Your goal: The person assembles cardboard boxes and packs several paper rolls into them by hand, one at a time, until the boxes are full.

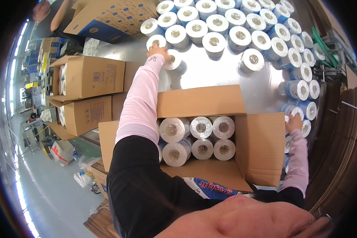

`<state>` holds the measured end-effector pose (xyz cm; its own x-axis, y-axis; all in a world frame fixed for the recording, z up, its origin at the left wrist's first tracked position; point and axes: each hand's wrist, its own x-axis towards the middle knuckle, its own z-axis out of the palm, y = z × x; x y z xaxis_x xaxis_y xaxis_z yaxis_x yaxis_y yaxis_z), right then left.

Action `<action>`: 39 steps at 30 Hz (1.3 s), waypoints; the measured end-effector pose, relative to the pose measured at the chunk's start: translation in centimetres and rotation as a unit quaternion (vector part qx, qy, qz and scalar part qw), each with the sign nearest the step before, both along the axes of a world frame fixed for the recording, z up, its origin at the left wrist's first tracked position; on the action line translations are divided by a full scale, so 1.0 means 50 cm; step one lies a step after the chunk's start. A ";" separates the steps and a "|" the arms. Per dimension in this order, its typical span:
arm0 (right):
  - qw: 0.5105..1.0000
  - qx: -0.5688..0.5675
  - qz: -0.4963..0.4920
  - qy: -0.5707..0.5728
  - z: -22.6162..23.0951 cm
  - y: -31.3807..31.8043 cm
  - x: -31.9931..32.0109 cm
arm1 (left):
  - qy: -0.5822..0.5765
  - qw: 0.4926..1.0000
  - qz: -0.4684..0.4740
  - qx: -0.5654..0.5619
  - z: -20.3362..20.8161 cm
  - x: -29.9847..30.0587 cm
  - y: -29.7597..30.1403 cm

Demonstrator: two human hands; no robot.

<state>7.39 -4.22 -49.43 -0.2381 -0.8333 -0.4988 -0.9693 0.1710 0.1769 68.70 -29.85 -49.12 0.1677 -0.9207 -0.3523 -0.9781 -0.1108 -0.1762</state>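
Head view: upper left of centre, the left hand [158, 52] spreads wide against a plastic-wrapped roll [155, 39]; at right, the right hand [294, 123] touches clustered rolls [299, 114], grip indeterminable.

We have a shiny metal worktop [225, 75] before us; directly on it stand many film-wrapped paper rolls [238, 36], an open cardboard carton [265, 148] nearest us and, far left, a blue-printed carton [117, 18].

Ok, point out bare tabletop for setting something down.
Bare: the metal tabletop between the nearest carton's far flap and the rolls beyond. Crowded: the far side and right edge, where the right hand is among rolls.
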 end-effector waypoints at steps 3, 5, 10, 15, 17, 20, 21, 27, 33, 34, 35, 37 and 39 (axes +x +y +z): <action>0.978 -0.159 -0.063 0.121 -0.164 0.133 0.014 | -0.020 0.998 -0.053 0.027 0.031 -0.026 0.010; 0.974 -0.193 -0.075 0.088 -0.210 0.175 0.075 | 0.028 0.996 -0.029 0.074 0.035 -0.033 0.019; 0.956 -0.240 -0.129 -0.112 -0.132 0.132 0.139 | 0.377 0.918 0.081 -0.089 0.112 0.019 0.084; 0.622 -0.375 -0.261 -0.635 0.138 -0.021 0.140 | 0.858 0.508 0.073 0.035 0.327 0.015 0.239; 0.587 -0.282 -0.174 -0.739 0.304 -0.047 0.187 | 0.827 0.555 0.029 0.091 0.387 -0.013 0.350; 0.671 -0.085 0.042 -0.735 0.495 -0.036 0.276 | 0.764 0.618 -0.035 0.182 0.449 -0.086 0.552; 0.709 -0.036 0.147 -0.689 0.540 -0.020 0.312 | 0.741 0.634 -0.063 0.213 0.460 -0.106 0.599; 0.803 -0.097 0.556 -0.191 0.472 0.177 0.592 | 0.281 0.862 -0.423 -0.021 0.326 -0.157 0.747; 0.848 -0.113 0.400 -0.329 0.341 0.190 0.576 | 0.386 0.815 -0.419 -0.104 0.402 -0.197 0.594; 0.828 -0.207 0.349 -0.388 0.385 0.177 0.558 | 0.362 0.827 -0.395 -0.171 0.413 -0.194 0.543; 0.834 -0.260 0.289 -0.392 0.400 0.162 0.526 | 0.336 0.836 -0.364 -0.234 0.426 -0.192 0.492; 0.829 -0.361 0.167 -0.393 0.405 0.127 0.429 | 0.350 0.880 -0.261 -0.188 0.370 -0.196 0.402; 0.825 -0.456 0.086 -0.323 0.298 0.070 0.305 | 0.355 0.902 -0.222 -0.100 0.218 -0.216 0.318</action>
